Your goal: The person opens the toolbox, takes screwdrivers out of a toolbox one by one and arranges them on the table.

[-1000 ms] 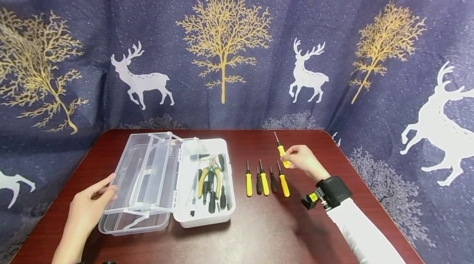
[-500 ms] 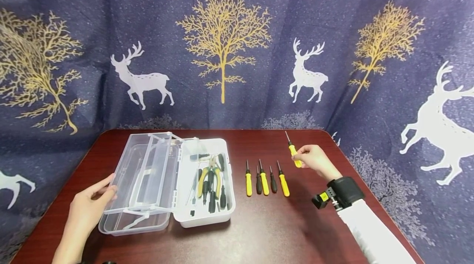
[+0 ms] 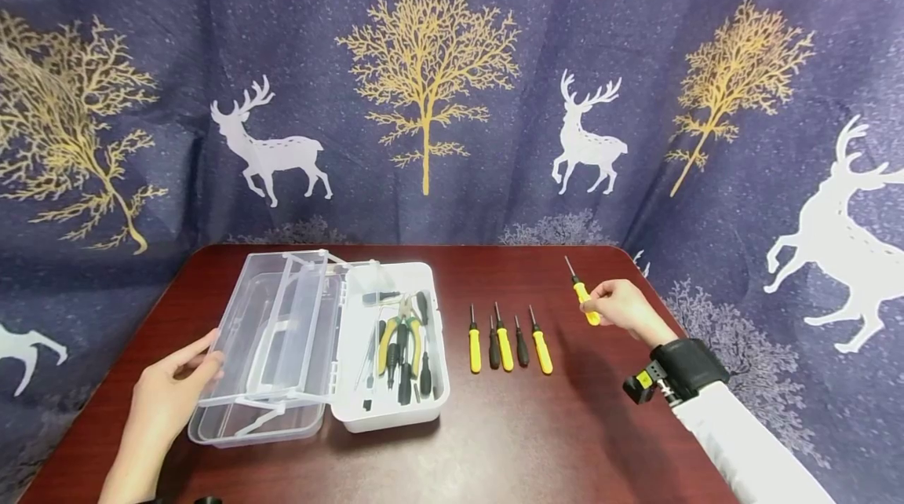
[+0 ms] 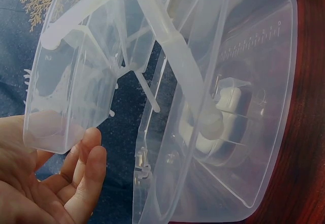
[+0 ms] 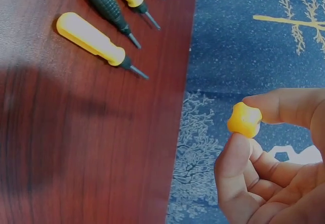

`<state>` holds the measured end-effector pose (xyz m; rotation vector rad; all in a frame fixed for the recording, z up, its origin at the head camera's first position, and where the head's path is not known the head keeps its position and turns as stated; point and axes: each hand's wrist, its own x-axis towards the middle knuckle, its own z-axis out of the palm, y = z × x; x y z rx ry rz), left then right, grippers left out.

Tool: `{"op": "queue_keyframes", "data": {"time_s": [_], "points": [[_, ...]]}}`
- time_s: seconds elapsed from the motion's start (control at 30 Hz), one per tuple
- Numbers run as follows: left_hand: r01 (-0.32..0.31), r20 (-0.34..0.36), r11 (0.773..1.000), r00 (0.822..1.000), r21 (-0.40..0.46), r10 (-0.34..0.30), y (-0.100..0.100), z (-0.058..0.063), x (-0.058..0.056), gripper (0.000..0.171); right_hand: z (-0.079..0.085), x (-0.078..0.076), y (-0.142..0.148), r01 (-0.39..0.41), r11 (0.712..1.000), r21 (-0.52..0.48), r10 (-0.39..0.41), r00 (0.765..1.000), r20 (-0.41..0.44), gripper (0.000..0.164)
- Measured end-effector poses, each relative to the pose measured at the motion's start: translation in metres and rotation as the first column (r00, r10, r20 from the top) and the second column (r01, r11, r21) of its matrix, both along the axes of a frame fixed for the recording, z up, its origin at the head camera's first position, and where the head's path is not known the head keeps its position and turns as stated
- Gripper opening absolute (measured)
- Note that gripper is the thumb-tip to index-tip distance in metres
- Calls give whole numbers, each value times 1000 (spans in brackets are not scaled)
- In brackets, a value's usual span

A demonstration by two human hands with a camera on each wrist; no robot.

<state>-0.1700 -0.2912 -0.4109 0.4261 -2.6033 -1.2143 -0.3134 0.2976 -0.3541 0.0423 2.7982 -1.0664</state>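
In the head view my right hand (image 3: 621, 308) pinches a yellow-handled screwdriver (image 3: 585, 300) by its handle above the right part of the table, its tip pointing away from me. The right wrist view shows the handle's yellow end (image 5: 245, 120) between thumb and finger. At the left, my left hand (image 3: 168, 396) grips the edge of a clear plastic tray (image 4: 51, 102) in the toolbox's opened lid. The white toolbox (image 3: 390, 419) stands open, with green-and-yellow pliers (image 3: 385, 348) and several dark-handled tools inside.
Right of the toolbox lies a row of screwdrivers: yellow ones (image 3: 475, 352) alternating with black ones (image 3: 493, 352). The clear lid (image 3: 297, 432) spreads left over the dark red table (image 3: 494, 441). A patterned curtain (image 3: 487, 166) hangs behind the table.
My right hand has moved to the right with the yellow screwdriver, away from the row. The left hand, toolbox and row of screwdrivers stay in place.
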Motion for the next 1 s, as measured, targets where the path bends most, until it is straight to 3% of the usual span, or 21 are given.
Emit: {"op": "queue_keyframes", "data": {"time_s": [0.47,1.0], "points": [[-4,-13,1000,1000,-10,4,-1,-3,-1,51,-13,-1,0,-17,994,107,20,999,-30,17],[0,-36,1000,999,-23,-1,0,-2,-1,49,-68,5,-8,-30,969,246,46,997,-58,25]]}}
